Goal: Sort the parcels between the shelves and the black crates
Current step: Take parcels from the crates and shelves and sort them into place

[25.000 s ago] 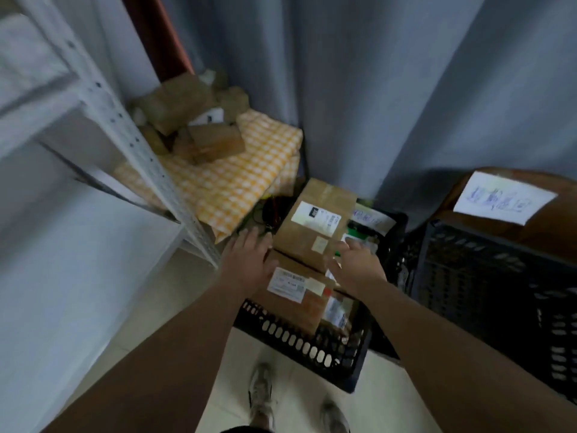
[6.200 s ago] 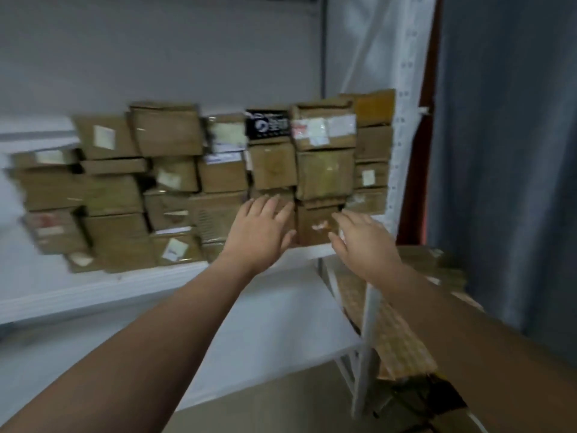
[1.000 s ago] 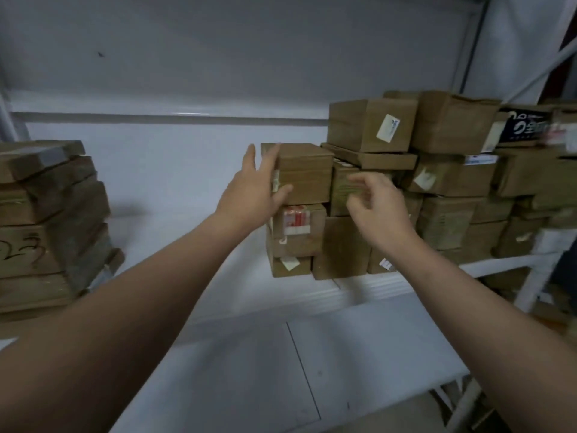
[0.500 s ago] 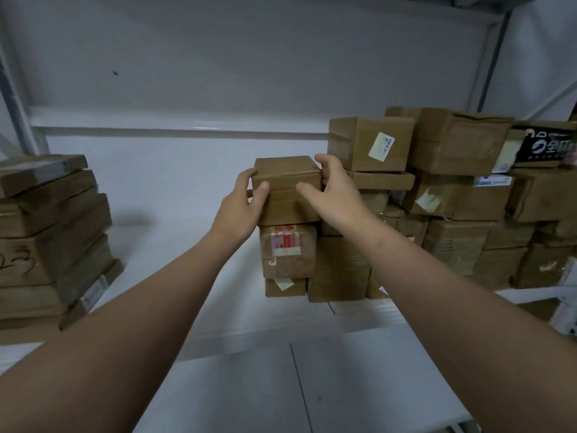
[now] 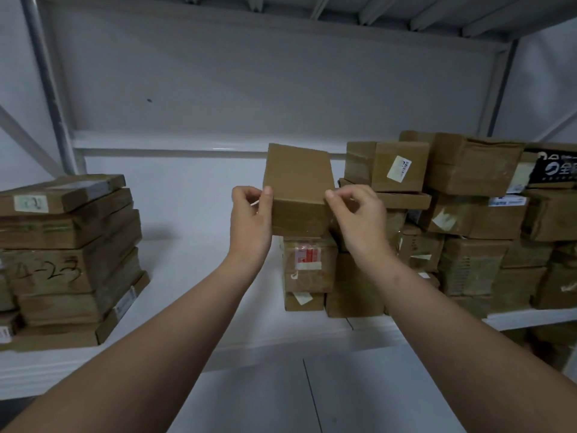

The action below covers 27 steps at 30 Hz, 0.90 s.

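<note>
Both hands, the left hand (image 5: 249, 220) and the right hand (image 5: 359, 220), are pinching a brown box (image 5: 298, 192) between them, above the stack (image 5: 309, 270), its long side tipping up and away.

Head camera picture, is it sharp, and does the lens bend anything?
Head view: fairly sharp, the held box has clean edges; the wide lens bows the shelf post at the left edge; light is dim and even, with a soft shadow beside the left stack.

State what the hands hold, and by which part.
A plain brown parcel: the left hand grips its lower left edge, the right hand pinches its lower right edge.
</note>
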{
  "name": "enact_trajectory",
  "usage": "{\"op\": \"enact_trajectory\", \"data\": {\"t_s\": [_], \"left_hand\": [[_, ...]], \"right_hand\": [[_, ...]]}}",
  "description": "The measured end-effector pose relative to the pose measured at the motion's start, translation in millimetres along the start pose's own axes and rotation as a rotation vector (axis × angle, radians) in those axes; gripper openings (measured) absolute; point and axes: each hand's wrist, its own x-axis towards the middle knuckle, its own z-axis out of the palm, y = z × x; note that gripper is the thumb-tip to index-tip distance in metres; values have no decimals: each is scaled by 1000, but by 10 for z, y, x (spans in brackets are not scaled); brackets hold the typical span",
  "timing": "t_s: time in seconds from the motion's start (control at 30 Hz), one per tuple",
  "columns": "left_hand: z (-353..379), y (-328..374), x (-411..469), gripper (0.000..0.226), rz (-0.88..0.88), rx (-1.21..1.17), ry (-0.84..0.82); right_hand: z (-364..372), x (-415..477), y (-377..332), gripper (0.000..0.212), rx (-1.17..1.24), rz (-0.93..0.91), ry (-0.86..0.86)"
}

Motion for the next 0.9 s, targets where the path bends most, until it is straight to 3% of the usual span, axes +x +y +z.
{"op": "enact_trajectory", "data": {"t_s": [0.03,0.1,0.17,0.27,0.37,0.43,0.5,0.57,0.63,0.7,0.8,0.9], "left_hand": [[-39,10,-8,17,16,-1,10],[-122,23,-24,11,13,-42,1],[-224,-1,-33,21,-12,-70,-48],[-379,-35,1,40,-3,-48,-139],[-472,94,69,34,-36,-100,-179],[-528,204,171,57,-183,-215,-182],[-599,282,264,78,-357,-275,-191],[-668,296,294,85,-416,-246,-200],[-732,277,272,74,-397,-166,-204],[-802,228,256,49,-350,-144,-216],[-892,99,237,21,-235,-155,-261],[-956,56,177,36,-106,-173,-274]], "right_hand": [[29,-16,-37,8,67,26,20],[92,-26,-110,28,222,101,26],[127,-20,-179,49,330,156,-19],[159,-51,-259,58,259,97,-111],[212,-99,-317,61,200,24,-119],[231,-128,-361,58,229,21,-124],[246,-132,-387,38,292,57,-139],[260,-161,-455,24,362,110,-157],[293,-179,-511,42,365,114,-163],[323,-173,-543,57,336,135,-185],[350,-180,-526,62,334,196,-237],[398,-242,-505,65,363,226,-256]]}}
